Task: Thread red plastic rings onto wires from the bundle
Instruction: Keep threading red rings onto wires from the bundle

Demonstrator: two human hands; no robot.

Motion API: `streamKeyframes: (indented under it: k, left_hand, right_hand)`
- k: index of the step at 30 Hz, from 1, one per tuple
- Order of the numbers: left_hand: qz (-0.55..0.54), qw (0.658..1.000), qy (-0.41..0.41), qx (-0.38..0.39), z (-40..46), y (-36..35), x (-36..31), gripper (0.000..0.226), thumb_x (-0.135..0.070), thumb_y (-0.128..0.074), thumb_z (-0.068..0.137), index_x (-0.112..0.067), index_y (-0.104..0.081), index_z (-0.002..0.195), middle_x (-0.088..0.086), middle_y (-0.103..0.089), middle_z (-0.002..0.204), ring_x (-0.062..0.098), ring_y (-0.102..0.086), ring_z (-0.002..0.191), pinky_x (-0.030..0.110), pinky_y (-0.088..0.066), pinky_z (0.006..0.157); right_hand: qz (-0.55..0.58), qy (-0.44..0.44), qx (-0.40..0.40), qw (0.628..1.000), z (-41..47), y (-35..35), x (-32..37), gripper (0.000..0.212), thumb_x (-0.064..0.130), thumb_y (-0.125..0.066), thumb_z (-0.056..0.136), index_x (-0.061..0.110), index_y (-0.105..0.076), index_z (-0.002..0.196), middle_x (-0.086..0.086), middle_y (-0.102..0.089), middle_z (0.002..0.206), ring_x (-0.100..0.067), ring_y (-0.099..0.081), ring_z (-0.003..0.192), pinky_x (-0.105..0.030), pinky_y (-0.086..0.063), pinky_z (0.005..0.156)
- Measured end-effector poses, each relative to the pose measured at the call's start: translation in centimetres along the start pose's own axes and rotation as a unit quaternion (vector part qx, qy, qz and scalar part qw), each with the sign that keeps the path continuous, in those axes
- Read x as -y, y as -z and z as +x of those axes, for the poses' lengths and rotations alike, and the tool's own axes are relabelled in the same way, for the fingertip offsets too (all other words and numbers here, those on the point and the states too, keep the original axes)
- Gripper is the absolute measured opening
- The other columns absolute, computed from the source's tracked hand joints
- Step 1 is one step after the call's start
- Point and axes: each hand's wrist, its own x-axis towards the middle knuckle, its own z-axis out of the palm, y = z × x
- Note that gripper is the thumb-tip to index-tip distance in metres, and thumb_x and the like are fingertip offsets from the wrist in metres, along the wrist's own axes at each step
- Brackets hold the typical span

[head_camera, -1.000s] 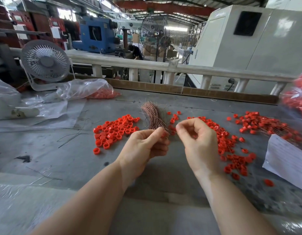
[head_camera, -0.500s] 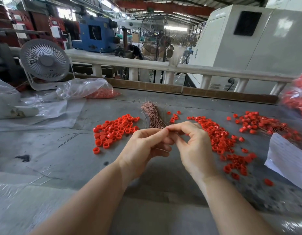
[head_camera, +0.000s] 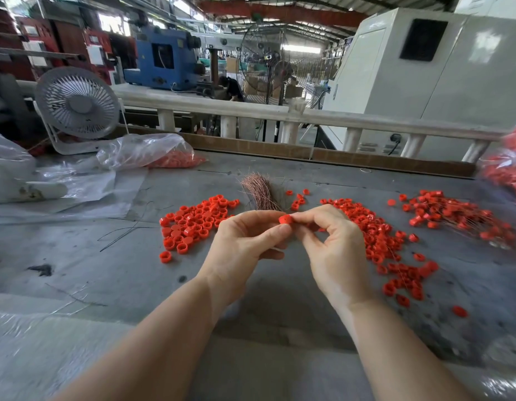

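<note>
A red ring point(head_camera: 285, 219) that was hidden a moment ago now shows, pinched between the left hand point(head_camera: 245, 247) and right hand point(head_camera: 334, 250), just above the gray table point(head_camera: 106, 270), near the wire bundle point(head_camera: 261, 192).

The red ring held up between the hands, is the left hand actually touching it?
Touching. The head view shows the left hand's thumb tip pressed against the red ring, with the right hand pinching it from the other side.

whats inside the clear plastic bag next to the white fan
The crumpled clear plastic bag holds a heap of red plastic rings at its right end. Folds hide the rest of its inside.
</note>
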Motion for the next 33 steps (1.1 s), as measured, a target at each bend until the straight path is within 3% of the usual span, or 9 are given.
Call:
streamKeyframes:
  k: [5,10,14,24,33]
  left_hand:
    - [0.009,1.0,-0.026,-0.01,0.02,0.26,0.03,0.023,-0.017,-0.071,0.063,-0.018,-0.072,0.086,0.0,-0.07,0.071,0.007,-0.062,0.061,0.021,-0.052,0.053]
    - [0.016,0.999,-0.038,-0.02,0.0,0.25,-0.11,0.015,-0.021,-0.072,0.061,-0.023,-0.076,0.075,-0.001,-0.069,0.07,0.007,-0.062,0.061,0.021,-0.052,0.053]
    - [0.02,0.999,-0.032,-0.025,-0.07,0.3,-0.23,0.014,-0.024,-0.07,0.062,-0.023,-0.076,0.074,-0.001,-0.071,0.07,0.006,-0.062,0.061,0.02,-0.051,0.052]
    - [0.084,0.994,-0.063,-0.025,0.06,0.44,-0.1,0.009,-0.008,-0.07,0.072,-0.015,-0.071,0.077,-0.004,-0.066,0.058,0.003,-0.058,0.055,0.017,-0.049,0.051]
    - [0.131,0.986,-0.098,-0.021,0.14,0.39,-0.13,0.013,0.005,-0.067,0.077,-0.008,-0.065,0.074,-0.004,-0.062,0.057,0.005,-0.057,0.053,0.018,-0.049,0.052]
  right_hand:
    - [-0.003,-0.001,0.002,1.0,0.03,-0.03,0.02,0.013,0.0,-0.072,0.076,0.011,-0.073,0.083,0.0,-0.067,0.079,-0.014,-0.061,0.078,-0.022,-0.046,0.073]
    - [0.017,-0.016,0.0,1.0,-0.02,-0.11,0.35,0.01,0.004,-0.073,0.077,0.011,-0.072,0.084,0.003,-0.066,0.077,-0.007,-0.058,0.073,-0.01,-0.041,0.071]
    - [0.052,-0.025,0.023,0.998,-0.09,0.13,0.82,0.017,0.004,-0.069,0.08,0.015,-0.071,0.093,0.007,-0.068,0.085,-0.001,-0.06,0.082,-0.006,-0.04,0.074]
    - [0.093,-0.03,0.042,0.994,0.17,0.25,0.91,0.023,-0.001,-0.07,0.077,0.021,-0.068,0.081,0.016,-0.066,0.078,0.005,-0.061,0.077,-0.005,-0.041,0.072]
    - [0.117,-0.047,0.075,0.989,0.19,0.51,0.82,0.027,-0.001,-0.069,0.078,0.026,-0.065,0.076,0.011,-0.067,0.073,0.0,-0.063,0.072,-0.01,-0.046,0.069]
